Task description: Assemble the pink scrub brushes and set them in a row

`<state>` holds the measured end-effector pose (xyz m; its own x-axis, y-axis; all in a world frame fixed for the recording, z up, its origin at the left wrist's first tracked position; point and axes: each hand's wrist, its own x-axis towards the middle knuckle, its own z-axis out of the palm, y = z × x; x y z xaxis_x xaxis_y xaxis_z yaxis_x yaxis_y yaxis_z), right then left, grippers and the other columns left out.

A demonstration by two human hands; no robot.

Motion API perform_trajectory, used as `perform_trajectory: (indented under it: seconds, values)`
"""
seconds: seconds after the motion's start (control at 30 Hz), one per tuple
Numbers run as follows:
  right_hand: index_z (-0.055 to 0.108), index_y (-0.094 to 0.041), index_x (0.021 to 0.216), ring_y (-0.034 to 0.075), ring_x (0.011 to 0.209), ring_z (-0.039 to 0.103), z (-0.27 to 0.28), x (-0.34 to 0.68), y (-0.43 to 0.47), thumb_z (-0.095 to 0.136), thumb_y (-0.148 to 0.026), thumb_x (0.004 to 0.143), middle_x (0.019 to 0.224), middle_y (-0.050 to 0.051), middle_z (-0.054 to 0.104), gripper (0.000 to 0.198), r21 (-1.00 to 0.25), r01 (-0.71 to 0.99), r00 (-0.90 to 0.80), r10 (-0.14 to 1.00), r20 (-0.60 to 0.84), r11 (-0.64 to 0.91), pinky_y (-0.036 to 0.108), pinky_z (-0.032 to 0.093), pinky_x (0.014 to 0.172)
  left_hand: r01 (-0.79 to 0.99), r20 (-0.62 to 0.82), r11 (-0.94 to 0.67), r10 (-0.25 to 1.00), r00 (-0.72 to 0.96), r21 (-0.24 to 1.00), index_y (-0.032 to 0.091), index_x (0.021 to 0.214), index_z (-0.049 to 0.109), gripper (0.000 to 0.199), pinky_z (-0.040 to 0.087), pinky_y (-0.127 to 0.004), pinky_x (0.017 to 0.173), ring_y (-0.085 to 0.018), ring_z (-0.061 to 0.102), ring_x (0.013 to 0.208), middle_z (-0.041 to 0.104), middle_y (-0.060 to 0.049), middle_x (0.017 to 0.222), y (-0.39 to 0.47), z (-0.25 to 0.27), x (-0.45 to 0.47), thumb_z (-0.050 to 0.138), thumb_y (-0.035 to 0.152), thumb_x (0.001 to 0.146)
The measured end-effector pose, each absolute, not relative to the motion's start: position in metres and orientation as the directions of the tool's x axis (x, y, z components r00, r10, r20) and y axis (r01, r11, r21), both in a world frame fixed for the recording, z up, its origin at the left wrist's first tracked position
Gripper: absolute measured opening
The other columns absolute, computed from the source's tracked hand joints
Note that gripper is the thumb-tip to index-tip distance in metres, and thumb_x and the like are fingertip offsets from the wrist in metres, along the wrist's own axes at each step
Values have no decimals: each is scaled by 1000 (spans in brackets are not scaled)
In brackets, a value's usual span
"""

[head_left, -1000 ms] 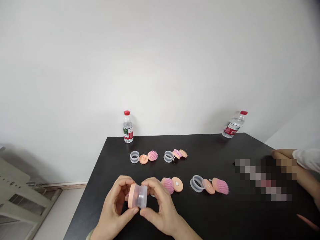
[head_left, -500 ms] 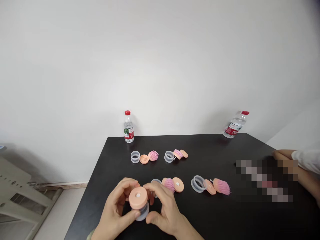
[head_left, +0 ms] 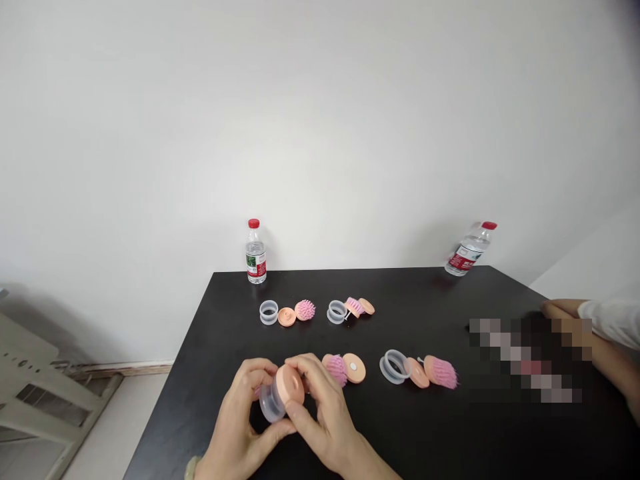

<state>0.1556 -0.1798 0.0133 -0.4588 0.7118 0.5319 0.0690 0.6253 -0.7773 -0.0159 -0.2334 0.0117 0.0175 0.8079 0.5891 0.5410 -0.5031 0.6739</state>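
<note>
Between my two hands is a clear plastic ring (head_left: 271, 402) with a peach round cap (head_left: 289, 385) at one end, tilted to the right. My left hand (head_left: 233, 420) has its fingers curled round the clear ring. My right hand (head_left: 327, 417) grips the peach cap by thumb and fingers. A bit of pink shows by my left fingers, mostly hidden. Just beyond my right hand lie a pink bristle brush head (head_left: 338, 371) and a peach disc (head_left: 355, 369). To their right are another clear ring (head_left: 389, 375), a peach disc (head_left: 419, 374) and a pink brush head (head_left: 443, 373).
Farther back on the black table (head_left: 420, 300) lie two more groups, with clear rings (head_left: 269, 323), peach discs (head_left: 287, 318) and pink brush heads (head_left: 305, 311). A water bottle (head_left: 257, 260) stands back left; another (head_left: 467, 255) leans back right. Another person's arm (head_left: 613, 367) rests at right.
The cap and ring have tipped from nearly upright to leaning right. My right hand has closed from beside the piece onto the cap.
</note>
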Motion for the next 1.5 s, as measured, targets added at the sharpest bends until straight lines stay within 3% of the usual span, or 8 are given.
perform_trajectory:
  seconds: [0.23,0.47,0.87,1.07,1.2,1.33,1.4,1.5]
  values:
    - [63,-21,108,20,76,59,11,156,-175,56,-68,90,90,5,60,50,-831,22,-463,742,485,556,32,49,69,615,671,-559,738,66,555,25,111,55,28,58,-25,69,-19,68,91,63,-6,107,-233,9,-16,70,26,88]
    - [62,-21,94,18,73,56,15,154,-177,53,-70,91,83,3,59,50,-808,-2,-461,716,524,589,30,46,66,628,714,-576,699,46,523,25,104,58,27,58,-22,65,-17,70,83,69,-4,97,-229,13,-15,66,46,91]
    - [61,-21,100,19,73,57,10,152,-178,50,-70,93,83,4,60,51,-746,22,-443,675,590,666,31,48,65,632,737,-585,675,32,509,25,100,59,33,59,-22,64,-18,72,77,72,-3,88,-228,20,-18,64,56,88]
    - [59,-23,108,20,72,56,15,151,-179,58,-69,89,85,4,62,50,-674,12,-408,619,671,738,32,50,64,555,700,-583,714,2,593,27,104,61,47,58,-22,63,-17,70,74,71,-3,88,-227,13,-21,58,70,84]
    - [58,-27,122,24,90,61,13,155,-174,63,-66,88,101,7,63,52,-697,-79,-449,598,663,713,39,54,79,417,623,-562,782,-13,714,29,108,61,44,58,-25,64,-19,69,79,69,-4,95,-226,7,-22,66,64,82]
    - [48,-35,140,27,105,63,4,156,-166,70,-73,74,125,10,56,79,-819,-201,-517,652,554,537,39,56,83,287,563,-529,825,-45,799,30,109,60,39,58,-27,65,-21,67,84,64,-4,100,-225,5,-19,71,57,82]
    - [45,-36,142,25,98,64,2,156,-164,71,-78,68,123,9,55,89,-851,-223,-518,681,517,476,37,57,78,286,561,-524,826,-61,802,30,109,60,36,57,-27,67,-21,66,86,63,-4,101,-226,4,-19,72,52,83]
    - [58,-30,129,20,82,61,7,157,-166,64,-79,74,101,5,60,73,-863,-189,-524,695,493,469,33,55,70,316,560,-515,826,-68,797,30,111,59,33,57,-27,68,-21,65,88,61,-5,104,-229,2,-20,74,42,84]
